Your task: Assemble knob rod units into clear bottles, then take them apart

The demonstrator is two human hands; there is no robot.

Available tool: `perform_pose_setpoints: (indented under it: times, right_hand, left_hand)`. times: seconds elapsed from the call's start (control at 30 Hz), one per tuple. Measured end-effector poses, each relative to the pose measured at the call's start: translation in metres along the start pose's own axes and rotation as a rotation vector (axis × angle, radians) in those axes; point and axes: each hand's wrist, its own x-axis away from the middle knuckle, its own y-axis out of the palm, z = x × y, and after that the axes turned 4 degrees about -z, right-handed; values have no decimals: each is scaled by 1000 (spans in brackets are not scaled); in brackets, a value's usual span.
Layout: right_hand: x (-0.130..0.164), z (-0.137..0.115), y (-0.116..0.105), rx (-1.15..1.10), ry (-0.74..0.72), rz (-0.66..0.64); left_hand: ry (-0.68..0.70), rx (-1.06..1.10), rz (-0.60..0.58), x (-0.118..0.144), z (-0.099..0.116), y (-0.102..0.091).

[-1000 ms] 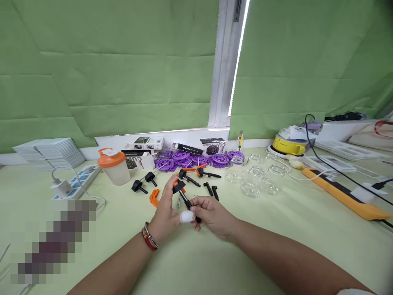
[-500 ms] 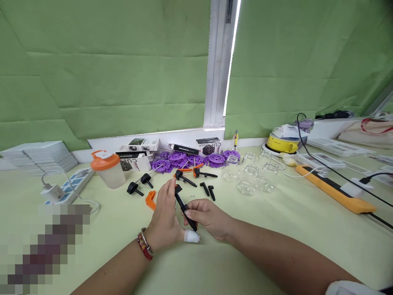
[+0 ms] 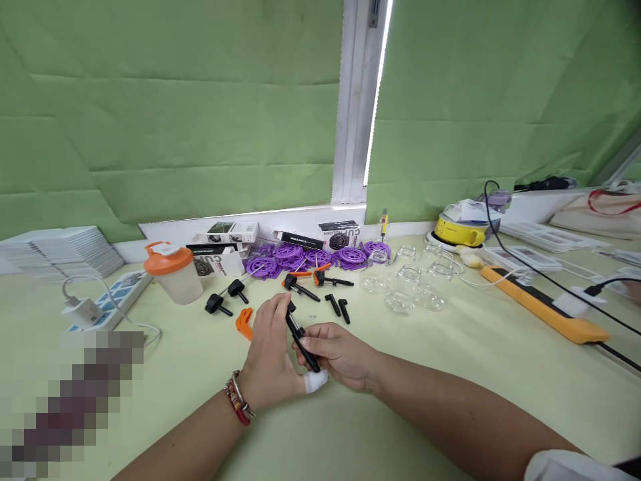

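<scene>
Black clamp part (image 3: pixel 300 337): grasped by right hand (image 3: pixel 340 353) and left hand (image 3: pixel 270 357) together, mid-desk (image 3: pixel 451 374); orange piece (image 3: pixel 244 324) just beside left hand.

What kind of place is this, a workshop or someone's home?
Probably a small makeshift assembly bench rather than a factory floor. Loose batches of parts cover the table: purple plastic wheels, clear glass jars and product boxes. Green cloth covers the window behind, and both hands grip a black clamp part.
</scene>
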Motion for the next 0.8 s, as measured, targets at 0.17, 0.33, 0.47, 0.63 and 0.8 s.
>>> perform_pose_setpoints:
  times: [0.17, 0.33, 0.47, 0.63, 0.8]
  right_hand:
    - [-1, 1, 0, -18, 5, 12]
    - [-2, 4, 1, -50, 29, 34]
    - [-3, 6, 0, -45, 44, 35]
    - [-6, 12, -4, -61, 53, -7]
    - [-8, 11, -9, -27, 40, -70]
  left_hand:
    - [-1, 30, -22, -1, 2, -1]
    - [13, 40, -63, -1, 2, 0]
    - [-8, 42, -63, -1, 2, 1]
    - [24, 8, -44, -2, 2, 0]
    - [0, 63, -81, -1, 2, -2]
